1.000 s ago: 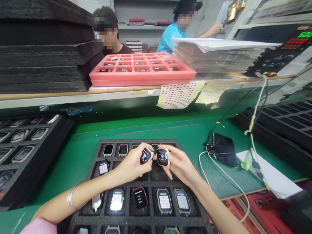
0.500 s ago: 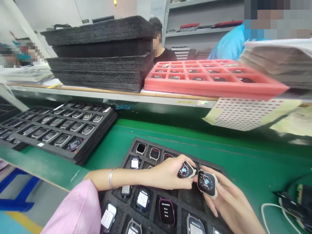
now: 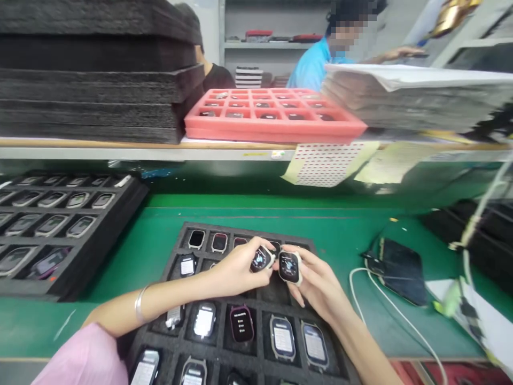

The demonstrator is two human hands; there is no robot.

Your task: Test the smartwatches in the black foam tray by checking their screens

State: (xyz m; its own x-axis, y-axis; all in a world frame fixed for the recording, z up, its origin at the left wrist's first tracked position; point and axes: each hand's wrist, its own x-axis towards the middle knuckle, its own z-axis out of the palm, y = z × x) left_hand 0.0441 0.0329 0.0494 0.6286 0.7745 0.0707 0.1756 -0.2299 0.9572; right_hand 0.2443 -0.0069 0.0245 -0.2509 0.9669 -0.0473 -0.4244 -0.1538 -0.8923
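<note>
My left hand (image 3: pixel 238 270) is closed around a strapless smartwatch (image 3: pixel 260 259) with a pale case and a lit dial. A second, similar smartwatch (image 3: pixel 289 267) sits in my right hand (image 3: pixel 318 280), pinched at its edges, its lit face turned up toward me. The two watches are side by side, very close together. Below them lies a black foam tray (image 3: pixel 218 350), its pockets holding several watches, some with white lit screens. One purple-rimmed watch (image 3: pixel 242 324) there shows a menu. My left hand and forearm hide some of the pockets.
Another black foam tray (image 3: pixel 90 267) of watch cases is at left. A shelf above bears stacked black foam (image 3: pixel 92 104), a pink foam tray (image 3: pixel 276 131) and piled sheets (image 3: pixel 404 101). A white cable (image 3: pixel 395 307) and black pouch (image 3: pixel 403 270) lie at right. Two people are behind the shelf.
The view has swung to the right, so the shelf, trays and hands appear further left and the pouch shows fully. Both hands keep hold of their watches.
</note>
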